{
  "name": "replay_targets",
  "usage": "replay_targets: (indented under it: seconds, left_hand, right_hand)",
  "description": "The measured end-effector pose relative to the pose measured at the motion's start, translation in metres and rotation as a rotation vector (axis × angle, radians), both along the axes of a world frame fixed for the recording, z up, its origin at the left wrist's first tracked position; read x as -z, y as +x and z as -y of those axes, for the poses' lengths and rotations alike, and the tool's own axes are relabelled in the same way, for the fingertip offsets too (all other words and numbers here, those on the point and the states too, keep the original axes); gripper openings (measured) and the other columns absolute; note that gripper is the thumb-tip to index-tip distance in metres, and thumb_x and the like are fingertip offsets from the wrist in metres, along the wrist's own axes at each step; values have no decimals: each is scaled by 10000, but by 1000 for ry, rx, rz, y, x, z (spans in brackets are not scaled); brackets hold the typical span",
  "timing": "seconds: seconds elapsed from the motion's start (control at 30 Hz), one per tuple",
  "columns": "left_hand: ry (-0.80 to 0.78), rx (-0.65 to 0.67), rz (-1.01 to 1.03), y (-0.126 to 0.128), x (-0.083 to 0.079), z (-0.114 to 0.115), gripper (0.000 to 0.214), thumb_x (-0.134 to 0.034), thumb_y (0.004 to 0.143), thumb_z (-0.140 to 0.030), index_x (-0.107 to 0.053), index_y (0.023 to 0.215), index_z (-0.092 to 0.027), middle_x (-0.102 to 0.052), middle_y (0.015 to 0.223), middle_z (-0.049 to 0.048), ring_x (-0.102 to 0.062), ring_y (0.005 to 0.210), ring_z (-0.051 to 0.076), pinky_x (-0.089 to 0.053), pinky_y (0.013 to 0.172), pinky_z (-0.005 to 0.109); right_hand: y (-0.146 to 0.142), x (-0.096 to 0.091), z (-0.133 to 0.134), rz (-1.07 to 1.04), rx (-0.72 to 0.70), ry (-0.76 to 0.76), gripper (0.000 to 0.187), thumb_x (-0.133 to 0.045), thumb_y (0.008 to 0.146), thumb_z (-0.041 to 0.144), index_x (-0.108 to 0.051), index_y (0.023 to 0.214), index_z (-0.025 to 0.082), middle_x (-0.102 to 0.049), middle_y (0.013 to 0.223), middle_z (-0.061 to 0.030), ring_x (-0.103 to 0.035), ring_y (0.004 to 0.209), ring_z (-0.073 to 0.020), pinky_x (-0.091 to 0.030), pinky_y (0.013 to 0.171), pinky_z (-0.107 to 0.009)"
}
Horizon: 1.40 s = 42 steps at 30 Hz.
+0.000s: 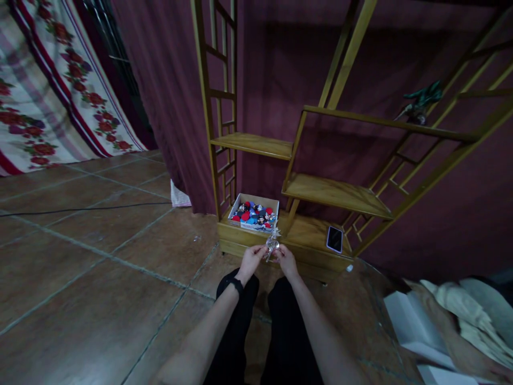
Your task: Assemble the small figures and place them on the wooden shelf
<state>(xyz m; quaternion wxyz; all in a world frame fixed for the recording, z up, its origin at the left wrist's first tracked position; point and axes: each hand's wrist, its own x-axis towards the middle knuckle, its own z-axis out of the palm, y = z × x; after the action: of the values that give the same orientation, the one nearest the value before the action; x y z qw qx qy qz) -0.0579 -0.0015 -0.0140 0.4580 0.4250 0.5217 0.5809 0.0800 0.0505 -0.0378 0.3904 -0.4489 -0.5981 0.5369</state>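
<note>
My left hand [251, 258] and my right hand [285, 259] are held together in front of me, fingers pinched on a small silvery, shiny object [272, 243] between them. It is too small to name. Just beyond it, on the lowest shelf, sits a white box [254, 213] filled with several small red, blue and black pieces. A dark band circles my left wrist. My legs in black trousers show below the hands.
A wooden shelf unit [320, 192] stands against a dark red curtain. A phone [334, 238] lies on its lowest board. White boxes and pale cloth [460, 315] lie at the right. A floral cloth [48, 91] hangs at far left; a cable crosses the tiled floor.
</note>
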Motion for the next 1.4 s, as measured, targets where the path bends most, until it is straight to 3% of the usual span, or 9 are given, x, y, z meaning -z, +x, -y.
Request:
replay_targets:
  seconds: [0.4,0.63,0.8,0.97,1.2,1.4]
  left_hand:
    - [-19,4,-16,-2,-6,3,413,-552,672,-505,-631,682,-99,-629,651,57,-551,580,127,-443,552,228]
    - [-15,30,2,-3,-8,3,380,-583,661,-463,-644,763,-102,-648,705,67,-564,621,136,-446,571,236]
    - [-12,51,49,-3,-1,0,377,-641,623,-351,-624,908,-104,-660,767,75,-577,645,134,-433,569,226]
    - [-28,2,2,-1,5,0,247,-620,634,-308,-621,789,-115,-638,635,39,-563,572,120,-418,540,220]
    - [-54,-28,-88,-1,-4,2,258,-579,657,-389,-604,646,-132,-622,564,30,-548,517,119,-399,501,217]
    - [-71,-78,-10,0,1,-1,248,-624,620,-360,-603,697,-125,-612,561,18,-533,499,105,-394,493,211]
  right_hand:
    - [-1,-11,9,114,26,80,174,-436,749,269,-590,824,237,-633,823,13,-609,750,-141,-518,570,-237]
    - [0,-13,10,145,56,117,184,-410,759,291,-582,802,243,-624,789,21,-604,751,-141,-517,581,-242]
    - [1,-9,8,80,89,73,180,-426,732,293,-576,802,224,-626,788,9,-606,746,-145,-521,577,-247]
    - [2,-8,7,52,127,52,185,-428,726,302,-569,807,214,-627,800,-4,-609,748,-147,-530,573,-249]
    - [3,-10,11,88,122,93,198,-435,742,312,-580,853,235,-627,789,5,-617,762,-154,-540,563,-254]
    - [2,-13,14,66,94,83,211,-462,733,311,-596,880,242,-643,838,1,-622,803,-166,-543,559,-253]
